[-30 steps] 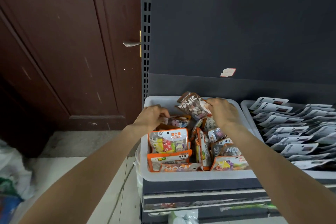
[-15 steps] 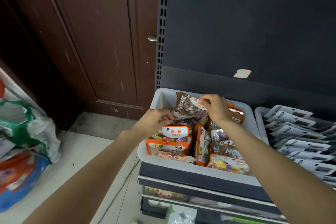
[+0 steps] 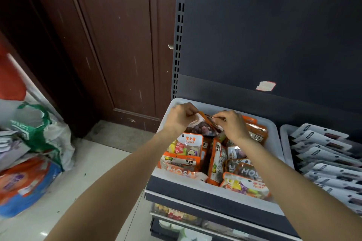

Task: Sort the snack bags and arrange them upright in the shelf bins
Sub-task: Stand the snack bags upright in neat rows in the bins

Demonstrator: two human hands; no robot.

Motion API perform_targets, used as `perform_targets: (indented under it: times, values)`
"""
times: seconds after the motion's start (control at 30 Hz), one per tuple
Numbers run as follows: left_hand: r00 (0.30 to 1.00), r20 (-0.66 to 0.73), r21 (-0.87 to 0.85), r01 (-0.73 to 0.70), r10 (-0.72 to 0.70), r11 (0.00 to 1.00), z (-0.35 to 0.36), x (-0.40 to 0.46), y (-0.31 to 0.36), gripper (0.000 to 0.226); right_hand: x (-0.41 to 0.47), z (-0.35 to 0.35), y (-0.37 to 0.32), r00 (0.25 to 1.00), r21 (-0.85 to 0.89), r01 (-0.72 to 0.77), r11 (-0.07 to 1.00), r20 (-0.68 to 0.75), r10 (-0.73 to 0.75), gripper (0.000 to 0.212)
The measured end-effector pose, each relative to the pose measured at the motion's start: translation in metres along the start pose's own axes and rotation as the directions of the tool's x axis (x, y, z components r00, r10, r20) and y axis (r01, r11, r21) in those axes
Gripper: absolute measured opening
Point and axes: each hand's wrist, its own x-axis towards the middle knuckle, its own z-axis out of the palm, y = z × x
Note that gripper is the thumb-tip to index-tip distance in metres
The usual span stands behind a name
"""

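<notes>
A brown, glossy plastic snack bag [image 3: 203,126] is pinched along its top edge by the left hand [image 3: 179,117] and right hand [image 3: 231,124], fingers curled, at the far end of the white plastic shelf bin [image 3: 274,143], presumably so it can be stood upright behind the orange candy bags [image 3: 189,147].

Dim, soft indoor light; wide-angle bending and blur at edges.

orange bags [image 3: 189,149], white bin [image 3: 215,190], brown door [image 3: 109,41]
</notes>
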Motion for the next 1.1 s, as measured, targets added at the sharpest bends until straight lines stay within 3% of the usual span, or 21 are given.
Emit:
perform_targets:
  times: [0.13, 0.23, 0.33, 0.53, 0.7, 0.77, 0.93, 1.1]
  values:
    - [1.000, -0.026, -0.135, 0.005, -0.009, 0.991, 0.011, -0.001, 0.004, 0.018, 0.002, -0.006, 0.009, 1.000, 0.042, -0.016, 0.999, -0.003, 0.016, 0.023]
    - [0.996, -0.086, -0.041, 0.033, -0.036, 0.999, 0.004, -0.002, -0.005, 0.015, 0.005, -0.009, 0.008, 0.998, 0.084, -0.008, 0.996, -0.060, 0.013, 0.025]
    - [0.994, -0.108, 0.092, 0.034, -0.023, 0.995, -0.001, -0.001, -0.009, 0.012, 0.008, -0.008, 0.003, 0.999, 0.095, 0.048, 0.994, -0.026, -0.046, 0.023]
    - [0.955, -0.141, 0.255, -0.218, 0.259, 0.942, -0.005, 0.015, 0.006, 0.009, 0.008, -0.013, 0.011, 0.998, 0.077, 0.053, 0.996, -0.033, -0.050, 0.019]
    - [0.964, 0.035, 0.499, -0.245, 0.264, 0.831, 0.016, 0.014, 0.013, 0.016, 0.012, -0.009, 0.020, 0.999, 0.009, -0.004, 1.000, 0.049, 0.004, 0.021]
    - [0.966, 0.023, 0.499, -0.233, 0.256, 0.835, 0.024, 0.014, 0.014, 0.017, 0.014, -0.006, 0.020, 0.998, -0.012, -0.027, 1.000, 0.050, 0.027, 0.021]
    - [0.980, 0.048, 0.406, -0.195, 0.192, 0.893, 0.021, 0.015, 0.009, 0.013, 0.009, -0.010, 0.011, 0.989, 0.138, -0.061, 0.989, 0.141, 0.042, 0.032]
    - [0.983, 0.083, 0.476, -0.181, 0.161, 0.861, 0.009, 0.013, -0.007, 0.033, 0.012, -0.006, 0.018, 0.997, -0.125, -0.021, 0.992, 0.076, 0.031, 0.017]
